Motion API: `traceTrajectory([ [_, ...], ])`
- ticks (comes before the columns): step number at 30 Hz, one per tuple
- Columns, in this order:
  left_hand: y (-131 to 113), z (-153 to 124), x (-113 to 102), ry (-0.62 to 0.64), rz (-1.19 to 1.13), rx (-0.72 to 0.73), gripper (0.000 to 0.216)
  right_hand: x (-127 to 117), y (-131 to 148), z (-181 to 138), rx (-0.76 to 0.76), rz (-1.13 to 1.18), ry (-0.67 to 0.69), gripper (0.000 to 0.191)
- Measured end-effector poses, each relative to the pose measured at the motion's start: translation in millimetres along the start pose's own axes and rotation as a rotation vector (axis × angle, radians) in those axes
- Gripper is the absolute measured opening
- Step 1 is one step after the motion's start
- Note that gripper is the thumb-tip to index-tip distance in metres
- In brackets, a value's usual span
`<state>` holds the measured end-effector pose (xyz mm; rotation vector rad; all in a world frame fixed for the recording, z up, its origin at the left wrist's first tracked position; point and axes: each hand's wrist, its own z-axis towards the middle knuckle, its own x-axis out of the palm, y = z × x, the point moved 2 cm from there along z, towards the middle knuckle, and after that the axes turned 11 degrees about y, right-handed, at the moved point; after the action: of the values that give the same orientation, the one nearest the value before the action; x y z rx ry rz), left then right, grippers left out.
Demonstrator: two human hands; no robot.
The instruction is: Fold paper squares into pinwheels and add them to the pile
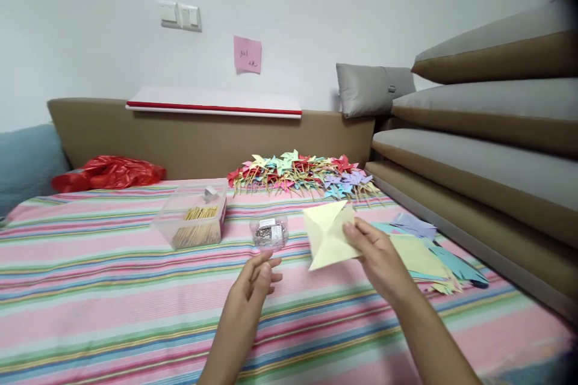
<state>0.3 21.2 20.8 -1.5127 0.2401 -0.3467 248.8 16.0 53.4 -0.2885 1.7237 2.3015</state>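
A pale yellow paper square (329, 239), cut in from its corners, is pinched at its right side by my right hand (372, 249). It is held up above the striped cloth. My left hand (257, 280) hovers to the left of the paper, fingers apart and nothing in them. Just beyond my left fingertips sits a small clear tub (270, 232) of tiny metal pieces with a white label. Right of my right hand lie cut paper sheets (419, 255) in yellow, teal and lilac, partly hidden by the hand.
A clear plastic box (194, 219) of thin wooden sticks stands at left. Behind it is a crumpled red plastic bag (112, 173). Many finished paper pinwheels (298, 174) are heaped at the back. Stacked cushions (487, 162) form the right edge of the striped cloth (112, 313).
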Motion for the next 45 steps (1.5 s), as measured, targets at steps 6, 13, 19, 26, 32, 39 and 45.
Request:
traceTrajectory([
  [6,-0.6,4.9,10.6,0.031,-0.288,-0.048,0.056,66.5,-5.9,-8.1,0.191,0.544,0.397,0.041],
  [13,6.7,3.0,9.6,-0.017,-0.216,-0.138,0.044,67.2,-9.7,-8.0,0.187,0.456,0.384,0.039],
  [19,12.9,3.4,12.1,-0.007,-0.118,-0.152,0.039,77.2,-10.7,-8.3,0.183,0.463,0.356,0.035],
  [26,8.3,-0.4,14.6,-0.010,-0.125,-0.162,0.045,91.1,-11.5,-7.6,0.211,0.568,0.259,0.045],
  [32,8.9,-0.4,7.9,-0.133,-0.253,-0.148,0.043,85.9,-15.7,-15.2,0.003,0.281,0.159,0.064],
  [39,8.5,-1.4,2.5,-0.145,-0.345,-0.155,0.047,83.2,-20.0,-20.6,-0.281,-0.108,0.293,0.055],
  [45,9.8,-2.0,0.6,-0.131,-0.356,-0.146,0.044,87.2,-23.7,-17.1,-0.256,-0.070,0.279,0.015],
])
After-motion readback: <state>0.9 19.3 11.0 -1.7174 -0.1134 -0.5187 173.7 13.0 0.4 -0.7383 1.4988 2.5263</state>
